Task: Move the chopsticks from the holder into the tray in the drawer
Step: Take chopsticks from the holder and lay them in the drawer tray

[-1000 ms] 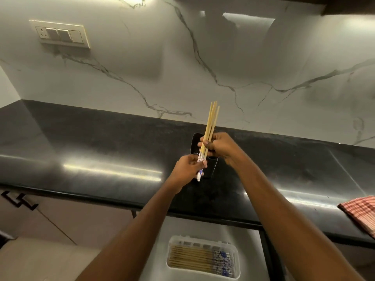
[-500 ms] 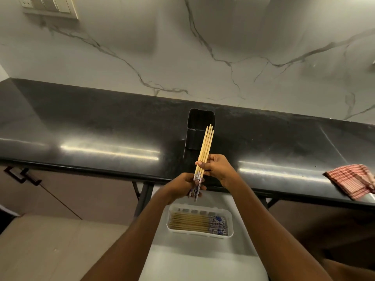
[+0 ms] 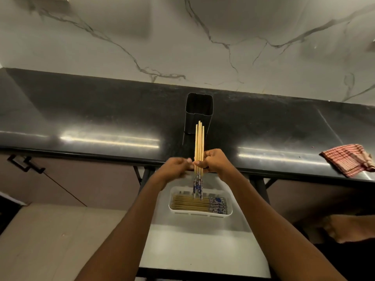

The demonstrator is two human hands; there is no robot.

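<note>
A bundle of several wooden chopsticks (image 3: pixel 199 142) with blue-patterned lower ends stands almost upright, gripped at mid-length by my right hand (image 3: pixel 213 162). My left hand (image 3: pixel 176 166) is blurred, just left of the bundle, fingertips at the sticks; whether it grips them is unclear. The black rectangular holder (image 3: pixel 198 111) stands on the black countertop behind the bundle and looks empty. Below my hands, the white tray (image 3: pixel 228 201) sits in the open drawer (image 3: pixel 203 246) with several chopsticks (image 3: pixel 190 204) lying flat in it, patterned ends to the right.
A red checked cloth (image 3: pixel 349 162) lies on the counter (image 3: pixel 81 118) at the right edge. A marble wall rises behind the counter. Black cabinet handles (image 3: pixel 24 163) show at the lower left. A foot (image 3: pixel 341 230) shows at the right, beside the drawer.
The bundle has come out of the holder, moved toward me and down over the counter's front edge above the tray, and turned more upright. My left hand has shifted up the sticks.
</note>
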